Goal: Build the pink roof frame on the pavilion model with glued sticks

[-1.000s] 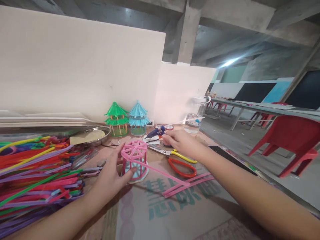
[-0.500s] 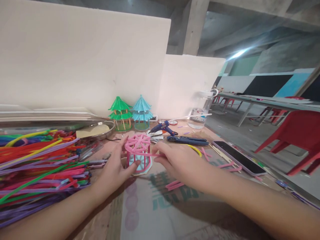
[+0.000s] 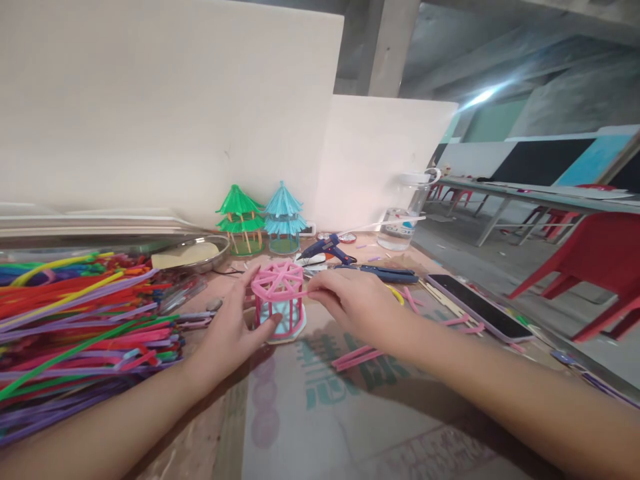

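Note:
A small pink pavilion frame (image 3: pixel 279 283) made of pipe cleaners stands upright on a pale blue base, its round top crossed by spokes. My left hand (image 3: pixel 235 319) is wrapped around its left side, thumb low at the front. At the frame's right, my right hand (image 3: pixel 353 303) pinches the end of a pink pipe cleaner that runs to the top rim. Cut pink pipe cleaner pieces (image 3: pixel 356 358) lie below my right hand. Behind the frame are a blue glue gun (image 3: pixel 327 251) and dark blue pliers-like tool (image 3: pixel 387 273), partly hidden by the hand.
Bundles of coloured pipe cleaners (image 3: pixel 75 327) cover the left side. A green pavilion (image 3: pixel 240 220) and a light blue pavilion (image 3: pixel 283 217) stand against the white board. A steel dish (image 3: pixel 220 250), a phone (image 3: pixel 480 307) and a water jug (image 3: pixel 397 227) surround the work area.
My right hand has drawn the pink strip in closer along the rim, and less of it shows. The left hand keeps its hold. The camera view has shifted slightly.

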Action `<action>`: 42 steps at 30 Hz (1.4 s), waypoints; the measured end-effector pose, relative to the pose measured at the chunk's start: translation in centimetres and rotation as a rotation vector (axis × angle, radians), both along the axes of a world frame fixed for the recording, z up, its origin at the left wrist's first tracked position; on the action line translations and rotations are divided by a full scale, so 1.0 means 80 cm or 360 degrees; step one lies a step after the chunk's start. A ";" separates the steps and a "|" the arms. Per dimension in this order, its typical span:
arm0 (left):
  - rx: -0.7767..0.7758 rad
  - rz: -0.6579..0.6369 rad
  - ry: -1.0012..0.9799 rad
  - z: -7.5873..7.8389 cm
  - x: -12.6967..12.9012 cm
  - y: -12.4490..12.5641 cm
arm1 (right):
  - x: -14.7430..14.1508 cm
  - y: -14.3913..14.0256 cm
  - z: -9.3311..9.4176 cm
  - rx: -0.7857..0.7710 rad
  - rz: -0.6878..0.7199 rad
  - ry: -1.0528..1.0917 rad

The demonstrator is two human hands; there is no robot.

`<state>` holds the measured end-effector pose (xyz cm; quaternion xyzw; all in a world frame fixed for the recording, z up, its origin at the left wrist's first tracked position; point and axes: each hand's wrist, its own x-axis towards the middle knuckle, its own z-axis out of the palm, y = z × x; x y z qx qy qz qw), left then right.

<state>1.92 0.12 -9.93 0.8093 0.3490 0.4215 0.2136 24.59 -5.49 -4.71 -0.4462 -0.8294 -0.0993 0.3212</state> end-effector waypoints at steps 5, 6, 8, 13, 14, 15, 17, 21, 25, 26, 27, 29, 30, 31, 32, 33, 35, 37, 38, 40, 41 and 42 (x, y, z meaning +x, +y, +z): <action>-0.0043 0.0001 -0.0024 -0.005 -0.002 0.003 | 0.001 0.006 0.000 -0.0232 0.0029 0.0194; -0.0051 -0.0001 -0.0034 -0.006 -0.002 0.004 | 0.001 0.007 -0.001 -0.0264 0.0034 0.0240; -0.0051 -0.0004 -0.0045 -0.008 -0.002 0.005 | 0.003 0.010 -0.003 -0.0316 0.0044 0.0328; -0.0026 -0.0019 -0.0024 -0.005 -0.002 0.004 | 0.007 0.017 -0.008 -0.0364 0.0105 0.0438; -0.0015 -0.0014 -0.0014 -0.004 -0.002 0.004 | 0.008 0.019 -0.009 -0.0353 0.0121 0.0443; -0.0006 -0.0011 -0.0006 -0.003 -0.002 0.003 | 0.009 0.020 -0.010 -0.0335 0.0132 0.0446; -0.0010 -0.0025 0.0003 -0.001 -0.002 0.002 | 0.010 0.022 -0.011 -0.0300 0.0143 0.0444; -0.0052 -0.0092 -0.0009 0.000 -0.001 0.000 | 0.010 0.024 -0.014 -0.0288 0.0182 0.0461; -0.0040 -0.0107 -0.0015 0.000 -0.001 -0.001 | 0.009 0.023 -0.015 -0.0281 0.0257 0.0438; -0.0051 -0.0120 -0.0020 0.001 -0.001 -0.001 | 0.009 0.023 -0.016 -0.0274 0.0273 0.0425; -0.0068 -0.0136 -0.0025 0.001 -0.001 -0.001 | 0.009 0.023 -0.017 -0.0261 0.0288 0.0417; -0.0085 -0.0157 -0.0021 0.002 -0.001 -0.002 | 0.008 0.023 -0.019 -0.0212 0.0311 0.0429; -0.0073 -0.0157 -0.0004 0.003 -0.001 -0.003 | 0.007 0.023 -0.020 -0.0185 0.0319 0.0441; -0.0044 -0.0148 0.0019 0.005 0.000 -0.005 | 0.007 0.023 -0.021 -0.0166 0.0324 0.0454; -0.0002 -0.0129 0.0048 0.006 0.000 -0.006 | 0.006 0.023 -0.022 -0.0155 0.0328 0.0463; 0.0051 -0.0108 0.0077 0.008 0.000 -0.007 | 0.005 0.023 -0.022 -0.0149 0.0333 0.0470; 0.0152 -0.0076 0.0117 0.012 -0.001 -0.010 | 0.005 0.022 -0.023 -0.0142 0.0350 0.0480; 0.0246 -0.0064 0.0091 0.016 -0.003 -0.012 | 0.004 0.021 -0.023 -0.0136 0.0368 0.0483; 0.0303 -0.0063 0.0058 0.017 -0.004 -0.013 | 0.003 0.020 -0.023 -0.0132 0.0368 0.0479; 0.0432 -0.0054 -0.0014 0.020 -0.006 -0.013 | 0.002 0.017 -0.023 -0.0130 0.0348 0.0466; 0.0498 -0.0048 -0.0036 0.021 -0.006 -0.014 | 0.001 0.016 -0.023 -0.0132 0.0338 0.0462; 0.0553 -0.0044 -0.0043 0.022 -0.006 -0.014 | 0.000 0.015 -0.023 -0.0133 0.0333 0.0464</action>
